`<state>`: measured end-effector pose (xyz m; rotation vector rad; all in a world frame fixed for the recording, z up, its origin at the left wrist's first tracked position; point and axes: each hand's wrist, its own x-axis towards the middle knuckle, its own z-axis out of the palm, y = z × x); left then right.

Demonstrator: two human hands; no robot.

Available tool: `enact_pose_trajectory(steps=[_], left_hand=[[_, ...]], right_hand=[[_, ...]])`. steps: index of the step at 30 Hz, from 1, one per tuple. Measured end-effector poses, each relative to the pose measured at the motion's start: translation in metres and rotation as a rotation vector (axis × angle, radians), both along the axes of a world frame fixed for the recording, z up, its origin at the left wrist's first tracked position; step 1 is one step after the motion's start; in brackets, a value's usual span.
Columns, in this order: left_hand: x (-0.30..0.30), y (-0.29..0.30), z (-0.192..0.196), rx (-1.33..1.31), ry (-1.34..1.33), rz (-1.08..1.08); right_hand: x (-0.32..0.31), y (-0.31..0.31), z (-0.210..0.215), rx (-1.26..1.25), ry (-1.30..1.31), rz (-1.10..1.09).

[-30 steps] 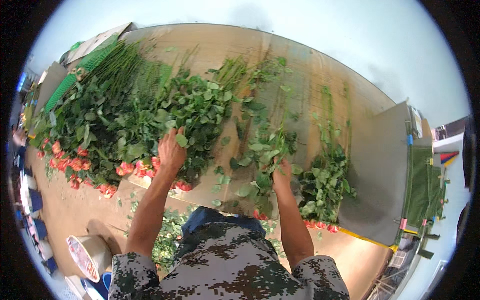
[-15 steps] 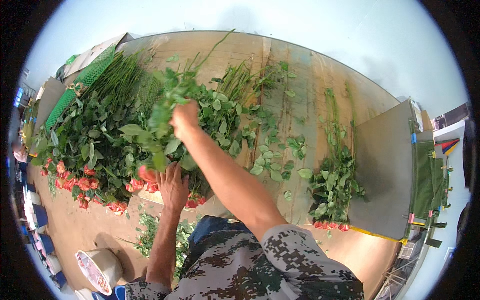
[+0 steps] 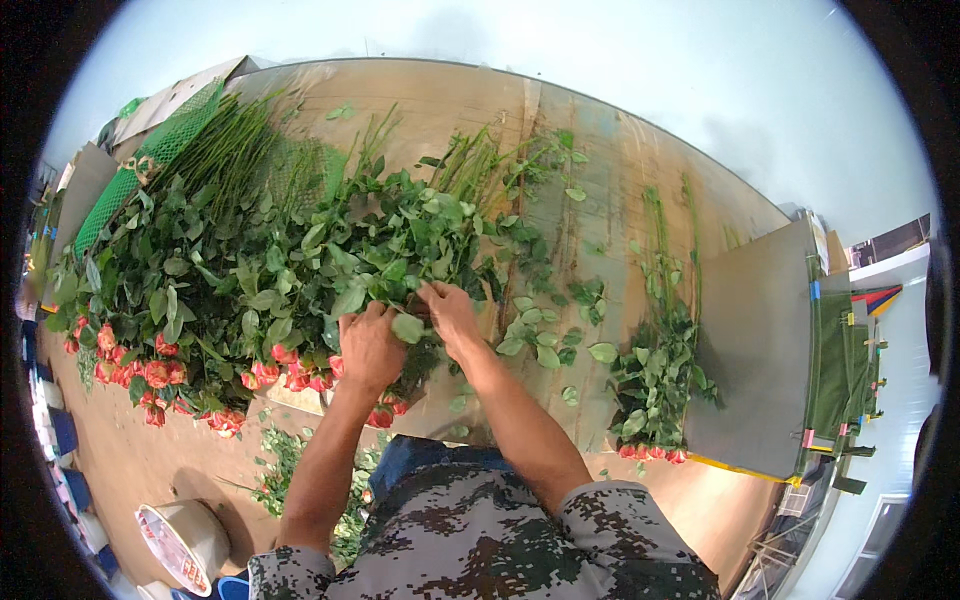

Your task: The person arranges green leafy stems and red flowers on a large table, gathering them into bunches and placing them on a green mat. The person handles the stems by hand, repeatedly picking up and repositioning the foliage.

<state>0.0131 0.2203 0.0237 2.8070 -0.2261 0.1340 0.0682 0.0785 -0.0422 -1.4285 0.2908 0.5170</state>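
Hands (image 3: 372,347) close together at rose foliage (image 3: 432,228), grip unclear; contents (image 3: 166,548) of the pale bucket (image 3: 209,530) are indistinct.

No words, numbers or signs can be read; the pale bucket (image 3: 207,530) at lower left shows reddish marks (image 3: 192,575) near its rim; they are too small to tell whether they form lettering.

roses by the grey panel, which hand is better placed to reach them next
Right, most likely. The right hand is nearer the roses by the grey panel; the left hand is farther off, with the right forearm in between. Both hands are among leaves.
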Motion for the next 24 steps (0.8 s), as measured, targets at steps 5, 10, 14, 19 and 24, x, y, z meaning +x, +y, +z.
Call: enact_pose_trajectory(steps=[5, 10, 14, 19, 24], left_hand=[[-0.015, -0.035, 0.047, -0.166, 0.12, -0.119], [-0.028, -0.045, -0.012, -0.284, 0.201, -0.126], [-0.036, -0.085, -0.029, -0.357, 0.387, -0.121], [-0.052, -0.152, -0.093, -0.4, 0.527, -0.182], [-0.074, -0.219, -0.137, -0.364, 0.667, -0.193]], right_hand=[[-0.023, -0.042, 0.009, 0.209, -0.188, -0.329], [-0.063, -0.144, 0.008, 0.233, -0.255, -0.456], [-0.087, -0.221, -0.036, -0.38, 0.018, -0.353], [-0.109, -0.257, -0.098, -0.559, 0.12, -0.223], [-0.108, -0.245, -0.071, -0.525, 0.079, -0.265]])
